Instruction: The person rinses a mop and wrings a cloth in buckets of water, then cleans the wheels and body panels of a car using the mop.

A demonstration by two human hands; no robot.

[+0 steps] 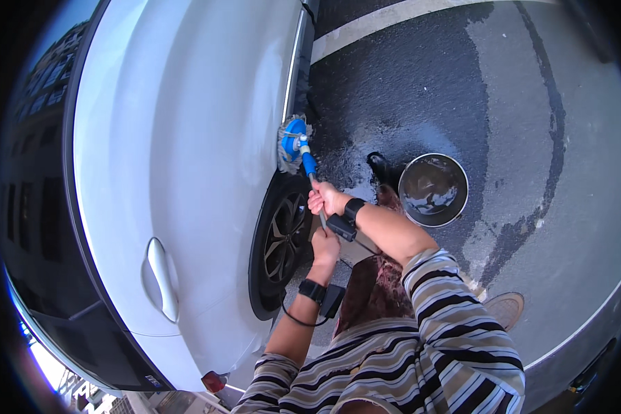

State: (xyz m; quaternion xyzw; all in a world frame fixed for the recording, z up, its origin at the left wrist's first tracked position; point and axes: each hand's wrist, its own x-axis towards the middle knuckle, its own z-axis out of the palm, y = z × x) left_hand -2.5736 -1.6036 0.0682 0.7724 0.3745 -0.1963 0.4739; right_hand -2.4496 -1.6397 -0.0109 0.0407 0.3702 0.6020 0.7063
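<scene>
My right hand (326,198) is wrapped around the grey handle of a car wash mop (308,163), just below its blue joint. Lower on the same handle, my left hand (326,245) is closed too. The mop's blue head with its shaggy grey fringe presses against the lower side of a white car (207,138), just ahead of a wheel (283,238). Part of the fringe is hidden behind the blue head. Black straps with small boxes and a cable sit on both my wrists.
To my right stands a round bucket (465,200) of dark, murky water. Wet dark asphalt (407,76) spreads beside the car, with a pale painted line (366,27) across it. A round manhole cover (507,308) lies at my lower right. The car's door handle (161,279) juts out.
</scene>
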